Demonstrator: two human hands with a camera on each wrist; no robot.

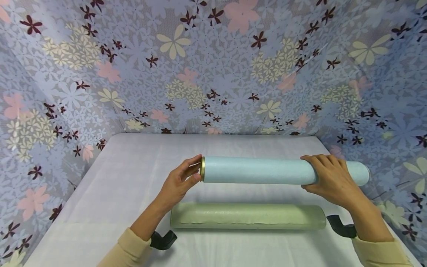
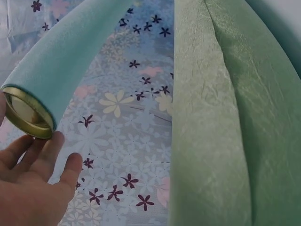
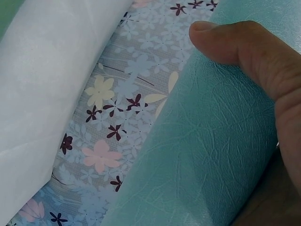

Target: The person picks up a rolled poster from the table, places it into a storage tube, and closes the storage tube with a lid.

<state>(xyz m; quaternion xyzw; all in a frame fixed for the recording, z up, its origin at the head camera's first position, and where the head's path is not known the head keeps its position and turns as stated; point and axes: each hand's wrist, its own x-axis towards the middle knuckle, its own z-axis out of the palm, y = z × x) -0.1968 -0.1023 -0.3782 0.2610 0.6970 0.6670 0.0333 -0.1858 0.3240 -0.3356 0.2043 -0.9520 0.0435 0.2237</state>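
A long light-blue tube with a wrinkled covering is held lengthwise above the white table. At its left end is a gold metal rim, and the left wrist view looks into that end. My left hand holds this rim between thumb and fingertips. Toward the other end, my right hand grips the tube from above, its thumb lying across the blue surface. Nearer to me, a pale green roll lies parallel to the blue tube, a loose edge of its covering running along its length.
The white-covered table reaches back to a floral curtain, which also hangs at both sides. Black curved pieces show beside both wrists.
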